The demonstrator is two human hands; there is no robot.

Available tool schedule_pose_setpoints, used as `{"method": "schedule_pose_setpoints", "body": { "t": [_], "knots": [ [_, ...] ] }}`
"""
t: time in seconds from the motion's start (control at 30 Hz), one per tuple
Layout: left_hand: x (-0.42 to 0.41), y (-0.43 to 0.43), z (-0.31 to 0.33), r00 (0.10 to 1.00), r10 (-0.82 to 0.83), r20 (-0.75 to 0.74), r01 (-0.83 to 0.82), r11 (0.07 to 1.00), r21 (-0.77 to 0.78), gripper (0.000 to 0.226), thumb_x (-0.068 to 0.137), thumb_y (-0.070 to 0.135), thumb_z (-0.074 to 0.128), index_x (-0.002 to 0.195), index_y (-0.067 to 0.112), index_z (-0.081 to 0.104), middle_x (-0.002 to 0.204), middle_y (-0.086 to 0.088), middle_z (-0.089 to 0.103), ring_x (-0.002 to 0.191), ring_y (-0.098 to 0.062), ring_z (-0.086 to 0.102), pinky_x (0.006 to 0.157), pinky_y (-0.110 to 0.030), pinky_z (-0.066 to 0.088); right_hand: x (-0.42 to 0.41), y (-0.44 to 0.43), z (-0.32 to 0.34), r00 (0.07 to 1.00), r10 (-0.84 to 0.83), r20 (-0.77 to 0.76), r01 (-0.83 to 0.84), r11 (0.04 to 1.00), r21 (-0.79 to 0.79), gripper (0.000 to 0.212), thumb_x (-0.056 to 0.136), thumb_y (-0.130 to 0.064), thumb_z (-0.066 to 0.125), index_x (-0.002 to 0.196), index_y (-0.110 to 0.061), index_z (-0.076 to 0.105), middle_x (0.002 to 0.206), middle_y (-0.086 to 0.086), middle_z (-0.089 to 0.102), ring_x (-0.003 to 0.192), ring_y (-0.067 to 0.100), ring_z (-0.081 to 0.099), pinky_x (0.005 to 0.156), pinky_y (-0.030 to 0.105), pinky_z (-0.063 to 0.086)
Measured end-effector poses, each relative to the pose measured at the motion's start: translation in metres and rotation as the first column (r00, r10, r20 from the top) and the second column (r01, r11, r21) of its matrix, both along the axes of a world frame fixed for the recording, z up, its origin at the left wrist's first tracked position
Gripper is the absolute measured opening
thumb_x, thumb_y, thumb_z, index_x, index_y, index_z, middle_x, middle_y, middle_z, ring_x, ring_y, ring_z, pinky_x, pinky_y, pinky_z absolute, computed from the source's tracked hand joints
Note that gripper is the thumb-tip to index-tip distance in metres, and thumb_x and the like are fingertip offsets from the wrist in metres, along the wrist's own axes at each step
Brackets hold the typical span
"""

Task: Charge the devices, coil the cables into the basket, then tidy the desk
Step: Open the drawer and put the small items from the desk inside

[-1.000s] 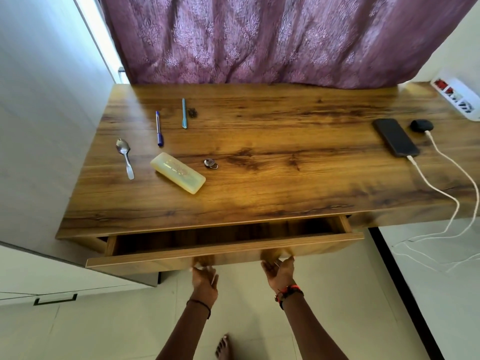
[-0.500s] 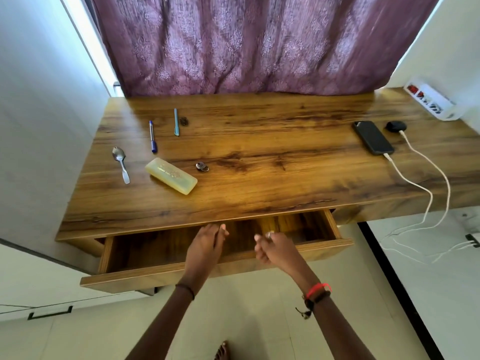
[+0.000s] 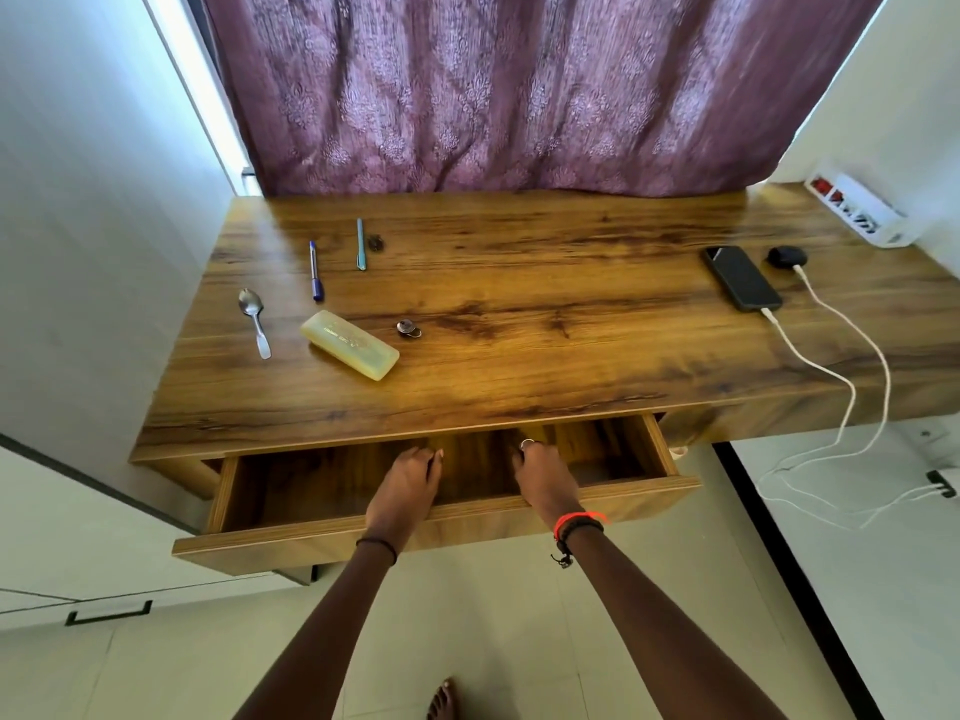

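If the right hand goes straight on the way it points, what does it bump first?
Probably the desk's front edge, just beyond the right hand over the open drawer. If the hand sits lower than it looks, it would slip under into the drawer instead.

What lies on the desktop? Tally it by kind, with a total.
Pens: 2
Spoon: 1
Yellow case: 1
Phone: 1
Small black device: 1
White cables: 2
Power strip: 1
Small unclear bits: 2
Total: 11
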State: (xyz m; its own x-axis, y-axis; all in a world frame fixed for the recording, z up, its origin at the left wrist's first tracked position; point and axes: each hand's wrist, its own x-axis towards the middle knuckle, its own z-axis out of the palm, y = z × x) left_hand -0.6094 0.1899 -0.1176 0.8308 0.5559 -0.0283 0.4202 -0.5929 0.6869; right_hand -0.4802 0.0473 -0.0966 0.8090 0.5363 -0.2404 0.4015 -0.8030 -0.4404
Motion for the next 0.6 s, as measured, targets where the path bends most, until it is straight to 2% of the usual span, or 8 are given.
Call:
{"method": "schedule_pose_setpoints", "body": {
  "t": [0.3,0.5,0.6],
  "knots": [
    [-0.024,-0.022,-0.003,0.998,0.03,-0.055,-0.029,0.999,0.018,0.024,0.099,0.028,0.038,0.086,0.02,0.056,0.079,0.003,0.056,0.065,-0.007,0.055,0.056,-0.015,0.04,-0.023,-0.023,-0.004,0.999,0.0,0.043,-0.001,1.0,0.015,0.027,0.098,-0.031,0.041,0.102,-0.013,0.062,0.093,0.004,0.067,0.087,0.017,0.065,0.075,0.034,0.057],
    [-0.046,-0.045,0.0,0.997,0.016,-0.077,-0.015,1.0,0.003,0.024,0.099,0.028,0.038,0.091,0.017,0.058,0.077,0.002,0.06,0.062,-0.007,0.058,0.055,-0.016,0.047,-0.044,-0.045,-0.006,0.999,0.022,0.048,-0.023,1.0,0.018,0.027,0.097,-0.031,0.041,0.099,-0.013,0.062,0.091,0.004,0.067,0.085,0.017,0.064,0.074,0.033,0.057],
    [-0.057,-0.056,0.0,0.997,0.023,-0.07,-0.023,1.0,0.003,0.024,0.099,0.028,0.038,0.092,0.018,0.058,0.076,0.001,0.061,0.063,-0.008,0.06,0.06,-0.022,0.052,-0.054,-0.054,-0.006,0.999,0.03,0.043,-0.031,0.999,0.024,0.028,0.098,-0.031,0.041,0.098,-0.013,0.062,0.091,0.004,0.067,0.083,0.016,0.064,0.073,0.032,0.057]
  ]
}}
